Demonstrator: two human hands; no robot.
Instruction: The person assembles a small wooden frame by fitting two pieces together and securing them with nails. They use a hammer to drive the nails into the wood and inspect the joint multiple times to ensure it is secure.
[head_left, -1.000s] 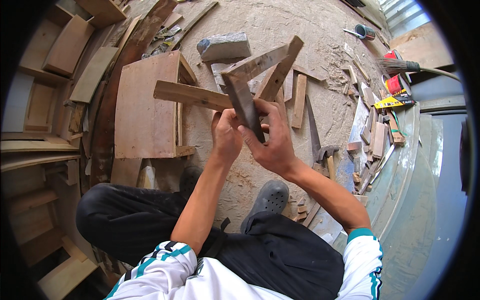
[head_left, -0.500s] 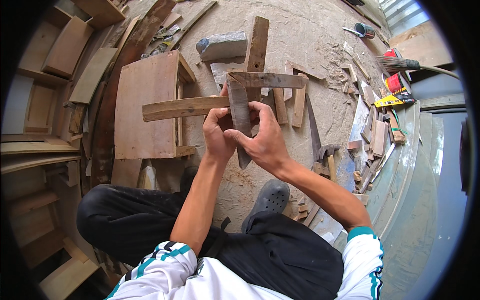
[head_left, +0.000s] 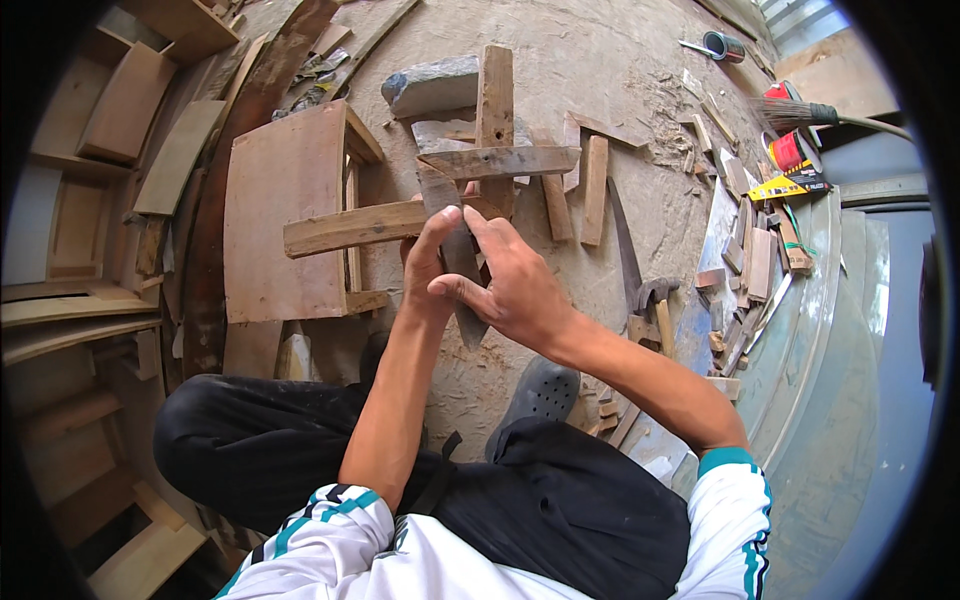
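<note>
Two weathered grey wood strips meet in a mitred corner; one, the grey strip [head_left: 440, 188], slants toward me and tapers at its near end, while the crosswise strip [head_left: 515, 161] reaches right. My left hand [head_left: 425, 270] grips the corner piece, thumb on the near strip, its other fingers mostly hidden. My right hand [head_left: 520, 285] is closed about the same strip, with its thumb across the top and index finger against its side. Beneath them, a brown wooden bar [head_left: 350, 228] sticks out left and another bar [head_left: 495, 100] points away from me; how they join is hidden by my hands.
A boxy plywood piece [head_left: 285, 220] stands at the left, near stacked boards. Beyond my hands lies a grey stone block [head_left: 432, 85]. A handsaw blade [head_left: 622, 235], a hammer [head_left: 660, 300] and wood offcuts [head_left: 760, 265] lie on the right. A dark tin [head_left: 724, 46] lies farther off.
The mitred corner piece has shifted left and tilted, its near end swinging slightly toward me. My left thumb has moved up onto the near strip, and my right fingers have shifted left along with it.
</note>
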